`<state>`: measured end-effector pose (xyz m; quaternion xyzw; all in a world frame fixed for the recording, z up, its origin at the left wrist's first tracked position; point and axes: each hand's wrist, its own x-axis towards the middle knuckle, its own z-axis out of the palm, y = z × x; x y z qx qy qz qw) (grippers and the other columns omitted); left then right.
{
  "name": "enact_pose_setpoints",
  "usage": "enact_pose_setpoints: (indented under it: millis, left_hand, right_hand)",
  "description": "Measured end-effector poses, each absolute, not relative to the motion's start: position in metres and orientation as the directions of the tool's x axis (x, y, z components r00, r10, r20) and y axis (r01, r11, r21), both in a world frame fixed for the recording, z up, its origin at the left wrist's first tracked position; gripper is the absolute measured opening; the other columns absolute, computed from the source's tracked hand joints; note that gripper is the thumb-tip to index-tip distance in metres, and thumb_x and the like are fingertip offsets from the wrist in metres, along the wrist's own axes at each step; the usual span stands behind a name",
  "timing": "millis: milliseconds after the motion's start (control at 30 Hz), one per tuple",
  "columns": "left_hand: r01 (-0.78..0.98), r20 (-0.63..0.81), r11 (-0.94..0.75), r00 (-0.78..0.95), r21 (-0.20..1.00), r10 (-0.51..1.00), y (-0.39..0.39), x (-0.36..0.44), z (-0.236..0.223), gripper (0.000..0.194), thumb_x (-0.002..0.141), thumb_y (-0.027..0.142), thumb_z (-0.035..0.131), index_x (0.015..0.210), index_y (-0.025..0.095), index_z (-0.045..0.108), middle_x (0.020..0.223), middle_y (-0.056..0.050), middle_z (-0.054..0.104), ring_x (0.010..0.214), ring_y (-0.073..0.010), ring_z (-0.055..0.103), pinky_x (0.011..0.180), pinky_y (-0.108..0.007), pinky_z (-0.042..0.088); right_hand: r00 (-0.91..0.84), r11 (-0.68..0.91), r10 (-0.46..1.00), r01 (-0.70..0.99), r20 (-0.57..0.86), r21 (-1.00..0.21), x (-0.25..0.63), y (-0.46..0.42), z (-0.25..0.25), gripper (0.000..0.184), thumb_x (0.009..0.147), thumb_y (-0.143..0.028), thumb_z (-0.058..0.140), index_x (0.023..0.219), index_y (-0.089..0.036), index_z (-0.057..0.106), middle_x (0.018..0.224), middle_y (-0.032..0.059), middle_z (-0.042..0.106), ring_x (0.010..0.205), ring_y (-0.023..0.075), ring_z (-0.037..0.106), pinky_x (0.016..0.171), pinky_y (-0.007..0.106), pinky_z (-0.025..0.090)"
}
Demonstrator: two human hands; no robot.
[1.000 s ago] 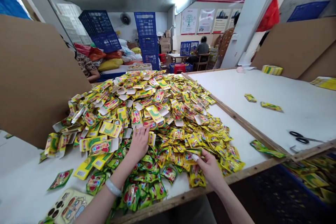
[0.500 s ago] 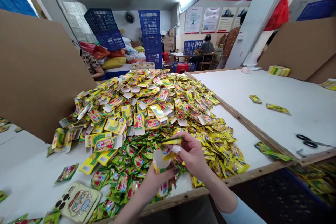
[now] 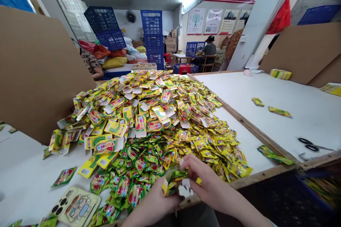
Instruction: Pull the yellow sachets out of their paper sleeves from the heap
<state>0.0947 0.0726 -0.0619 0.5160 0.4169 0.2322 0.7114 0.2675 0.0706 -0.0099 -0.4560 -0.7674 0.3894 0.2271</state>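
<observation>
Low over the table's front edge, my left hand (image 3: pixel 160 204) is wrapped round a small yellow carton (image 3: pixel 166 187). Green packets (image 3: pixel 178 174) show at its opening. My right hand (image 3: pixel 207 181) is closed against that opening, its fingers bent over the packets; a bit of yellow wrapper peeks from beneath it. Partly hidden, the exact grip of the right fingertips is hard to make out. Just beyond my hands lie loose green packets (image 3: pixel 140 165) on the left and yellow packets (image 3: pixel 226 156) on the right. Behind them rises a heap of flat yellow cartons (image 3: pixel 140 124).
A phone in a cartoon case (image 3: pixel 78 207) lies at the front left. Wooden strips (image 3: pixel 239 124) edge the white table. Black scissors (image 3: pixel 311 144) and a few packets lie on the right. Cardboard (image 3: pixel 39 74) stands at left; two other people sit farther back.
Both hands have moved lower and nearer to me. The packets in my right hand have gone from above the carton to its opening, and the carton has tilted.
</observation>
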Motion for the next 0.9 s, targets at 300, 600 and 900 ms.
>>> enact_pose_setpoints:
  millis: [300, 600, 900]
  left_hand:
    - [0.093, -0.353, 0.426, 0.73, 0.9, 0.585, 0.054, 0.102, -0.078, 0.061, 0.053, 0.001, 0.058, 0.11, 0.021, 0.046, 0.096, 0.001, 0.058, 0.087, -0.0161, 0.054, 0.075, -0.026, 0.043]
    - [0.727, 0.003, -0.187, 0.247, 0.66, 0.969, 0.122, 0.076, -0.074, 0.027, 0.081, 0.041, 0.047, 0.094, 0.019, 0.056, 0.101, -0.008, 0.056, 0.101, -0.0255, 0.049, 0.091, -0.041, 0.038]
    - [0.719, 0.116, -0.139, 0.081, 0.682, 0.99, 0.158, 0.073, -0.094, 0.012, 0.076, 0.03, 0.05, 0.069, 0.021, 0.052, 0.082, -0.006, 0.054, 0.092, -0.029, 0.047, 0.082, -0.045, 0.034]
  right_hand:
    - [-0.599, 0.211, 0.796, 0.41, -0.087, -0.888, 0.268, 0.038, -0.029, 0.025, 0.077, -0.011, 0.046, 0.092, -0.022, 0.064, 0.088, 0.0052, 0.065, 0.08, 0.0165, 0.06, 0.071, 0.024, 0.045]
    - [0.138, 0.013, 0.919, 0.926, 0.369, -0.378, 0.42, 0.085, -0.016, 0.024, 0.079, -0.02, 0.043, 0.095, -0.018, 0.06, 0.098, 0.0118, 0.063, 0.071, 0.0236, 0.062, 0.066, 0.038, 0.049]
    - [-0.222, 0.295, 0.954, 0.813, 0.201, -0.501, 0.301, 0.11, -0.071, 0.04, 0.067, -0.033, 0.067, 0.103, -0.017, 0.061, 0.122, 0.0148, 0.055, 0.121, 0.0349, 0.037, 0.102, 0.054, 0.023]
